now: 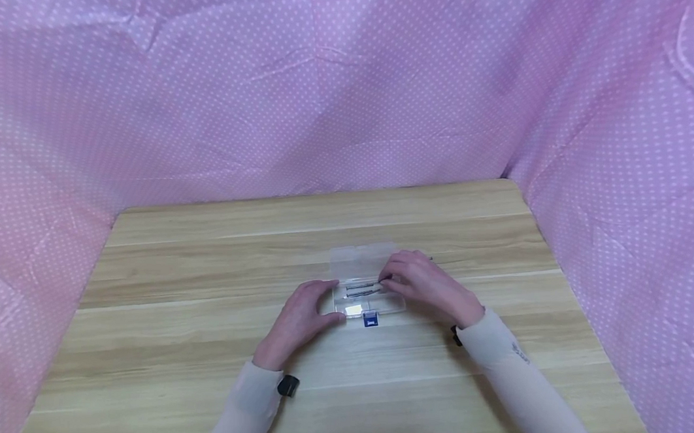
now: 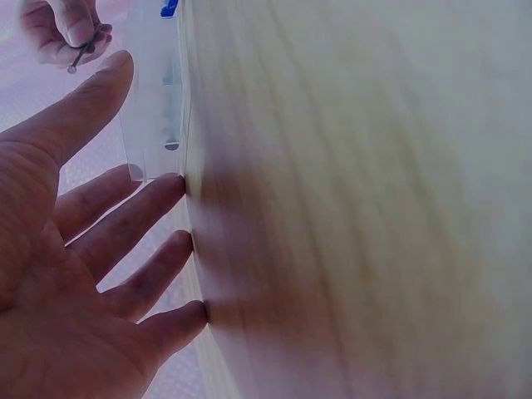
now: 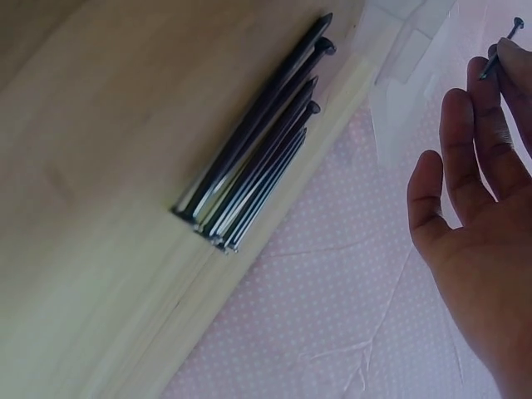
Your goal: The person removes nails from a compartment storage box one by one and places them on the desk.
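A clear plastic box [image 1: 386, 303] lies on the table with its lid [image 1: 359, 259] folded back and a blue tag or latch [image 1: 371, 319] at the front. Several dark nails [image 1: 359, 289] lie inside. My left hand [image 1: 301, 312] holds the box's left end, thumb at the front corner and forefinger at the back one; its other fingertips rest on the table. Between thumb and fingers, my right hand [image 1: 417, 279] pinches a nail [image 3: 503, 50] over the box's right part. The nail's head and shank show in both wrist views.
More long nails [image 3: 249, 150] lie side by side on the wooden table [image 1: 200, 313], right of the box and mostly hidden behind the right hand in the head view. Pink dotted cloth [image 1: 329, 98] hangs behind and beside the table.
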Tool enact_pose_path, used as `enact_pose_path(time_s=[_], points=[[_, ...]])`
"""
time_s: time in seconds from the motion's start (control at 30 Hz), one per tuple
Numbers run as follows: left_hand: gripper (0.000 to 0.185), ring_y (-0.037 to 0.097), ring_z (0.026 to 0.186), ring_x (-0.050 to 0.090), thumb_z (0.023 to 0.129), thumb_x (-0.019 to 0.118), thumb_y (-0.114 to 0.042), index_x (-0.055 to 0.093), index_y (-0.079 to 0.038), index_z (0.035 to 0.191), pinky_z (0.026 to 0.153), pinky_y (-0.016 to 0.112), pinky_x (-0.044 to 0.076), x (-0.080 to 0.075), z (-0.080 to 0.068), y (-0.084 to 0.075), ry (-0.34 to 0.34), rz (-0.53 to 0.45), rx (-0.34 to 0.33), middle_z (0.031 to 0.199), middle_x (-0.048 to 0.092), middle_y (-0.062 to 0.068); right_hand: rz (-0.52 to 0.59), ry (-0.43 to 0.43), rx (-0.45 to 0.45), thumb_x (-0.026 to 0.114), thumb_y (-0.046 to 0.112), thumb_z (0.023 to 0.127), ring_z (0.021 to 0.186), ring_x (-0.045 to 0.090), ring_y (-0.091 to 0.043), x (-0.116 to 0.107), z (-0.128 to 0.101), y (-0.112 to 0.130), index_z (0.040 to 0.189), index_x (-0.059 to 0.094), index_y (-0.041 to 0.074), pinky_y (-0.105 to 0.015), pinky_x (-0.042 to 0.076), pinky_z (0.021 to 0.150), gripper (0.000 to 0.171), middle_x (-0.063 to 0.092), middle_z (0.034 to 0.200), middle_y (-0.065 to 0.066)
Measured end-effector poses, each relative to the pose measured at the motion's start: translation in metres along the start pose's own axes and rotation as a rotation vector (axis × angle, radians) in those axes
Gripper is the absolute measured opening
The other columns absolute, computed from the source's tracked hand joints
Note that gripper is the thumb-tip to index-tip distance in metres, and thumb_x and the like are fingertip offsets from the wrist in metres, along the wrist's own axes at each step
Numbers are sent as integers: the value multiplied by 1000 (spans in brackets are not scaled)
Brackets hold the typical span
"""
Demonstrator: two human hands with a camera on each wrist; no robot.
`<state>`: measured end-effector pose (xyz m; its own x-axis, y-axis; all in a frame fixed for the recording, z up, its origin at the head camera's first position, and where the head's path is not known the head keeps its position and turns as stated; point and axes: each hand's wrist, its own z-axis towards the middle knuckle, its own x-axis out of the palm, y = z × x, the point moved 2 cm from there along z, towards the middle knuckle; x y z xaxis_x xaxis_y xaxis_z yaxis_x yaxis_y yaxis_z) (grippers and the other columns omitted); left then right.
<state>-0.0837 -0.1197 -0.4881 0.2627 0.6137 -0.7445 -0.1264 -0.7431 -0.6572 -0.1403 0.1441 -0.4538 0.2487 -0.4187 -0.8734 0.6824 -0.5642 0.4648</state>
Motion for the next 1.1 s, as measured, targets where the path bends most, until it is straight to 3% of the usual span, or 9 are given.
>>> enact_pose_path(time_s=[0.53,0.77,1.1], points=[[71,36,138,49,84,87,-37,61,-9,143,119,52,36,-1,-1,-2,-2,6,9,141,62,14,-27,-112,5,80,10,89,95,65,-20,-6,-15,-6,96,78,13,-45,54,88,9,71,97,1],[71,36,138,50,84,87,-36,61,-9,143,119,52,36,0,0,0,-1,9,11,141,62,14,-11,-128,27,79,11,90,92,65,-19,-6,-24,-12,97,77,14,-42,53,82,7,70,97,3],[71,36,137,50,84,87,-37,61,-9,144,119,52,37,0,1,1,-2,9,13,141,62,13,-29,-160,37,80,10,89,95,66,-21,-10,-32,-20,96,77,13,-46,54,84,8,71,99,1]])
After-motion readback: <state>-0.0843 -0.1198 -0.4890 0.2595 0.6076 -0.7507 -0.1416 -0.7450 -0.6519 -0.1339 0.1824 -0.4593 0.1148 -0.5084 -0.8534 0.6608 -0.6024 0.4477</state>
